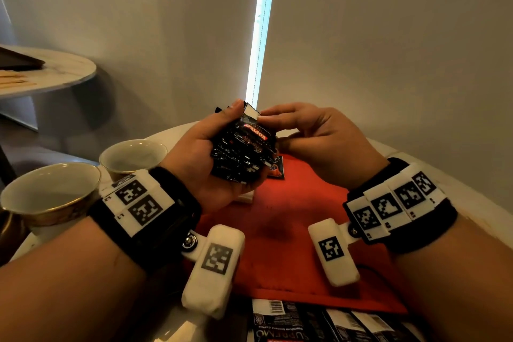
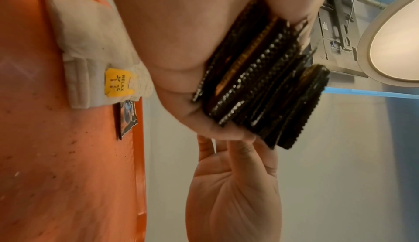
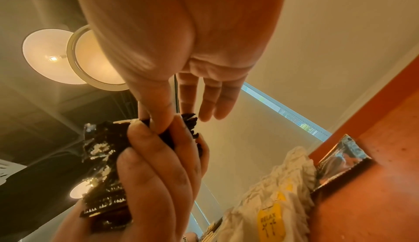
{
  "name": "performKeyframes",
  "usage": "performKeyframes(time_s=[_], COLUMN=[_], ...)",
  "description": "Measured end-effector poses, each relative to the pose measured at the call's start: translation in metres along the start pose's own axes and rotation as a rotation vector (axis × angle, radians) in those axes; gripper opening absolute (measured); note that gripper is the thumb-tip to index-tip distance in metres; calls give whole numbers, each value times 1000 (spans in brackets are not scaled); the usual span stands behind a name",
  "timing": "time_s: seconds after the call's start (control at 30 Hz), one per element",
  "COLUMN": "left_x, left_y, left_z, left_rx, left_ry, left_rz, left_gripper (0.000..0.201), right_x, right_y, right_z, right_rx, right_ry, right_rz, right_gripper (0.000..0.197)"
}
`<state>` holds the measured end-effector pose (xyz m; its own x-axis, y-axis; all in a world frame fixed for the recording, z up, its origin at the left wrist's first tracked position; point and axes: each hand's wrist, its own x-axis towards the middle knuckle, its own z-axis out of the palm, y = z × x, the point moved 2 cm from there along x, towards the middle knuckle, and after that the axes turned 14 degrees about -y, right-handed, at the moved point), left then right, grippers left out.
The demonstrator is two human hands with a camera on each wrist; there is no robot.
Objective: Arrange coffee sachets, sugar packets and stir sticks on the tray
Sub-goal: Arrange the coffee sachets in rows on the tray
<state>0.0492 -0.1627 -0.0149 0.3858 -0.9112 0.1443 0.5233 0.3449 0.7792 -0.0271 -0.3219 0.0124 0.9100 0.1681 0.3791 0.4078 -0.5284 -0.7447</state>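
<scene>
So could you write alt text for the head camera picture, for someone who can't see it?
A left hand grips a stack of black coffee sachets above a red tray while the right hand pinches the top one. Two empty cups stand to the left.

Bare forearms, no sleeves; left wrist (image 1: 147,219) in wide black band, white block on top with two black-and-white square markers, small printed digits beside them; silver screw (image 1: 189,241) at hinge joins band to white rounded pod (image 1: 213,266), one square marker on its face; right wrist (image 1: 399,205) in black band, curved row of white blocks, four square markers; bracket with screw to second white pod (image 1: 333,255), one marker; pod surfaces rough, matte.
</scene>
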Motion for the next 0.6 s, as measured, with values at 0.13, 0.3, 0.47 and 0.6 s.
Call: performKeyframes(time_s=[0.13,0.3,0.47,0.6], left_x=[-1,-2,-2,-3], left_y=[2,2,5,9], left_z=[-1,-4,-7,-8], left_rx=[6,21,21,18], left_ry=[3,46,99,130], left_rz=[-1,-12,9,34], left_gripper=[38,45,65,73], right_x=[0,-1,-2,-6], right_y=[3,3,7,25], right_z=[2,-1,-5,-15], right_rx=[-33,-2,8,71], right_ry=[16,117,320,541], right_rz=[-4,6,40,171], right_gripper=[38,32,24,16])
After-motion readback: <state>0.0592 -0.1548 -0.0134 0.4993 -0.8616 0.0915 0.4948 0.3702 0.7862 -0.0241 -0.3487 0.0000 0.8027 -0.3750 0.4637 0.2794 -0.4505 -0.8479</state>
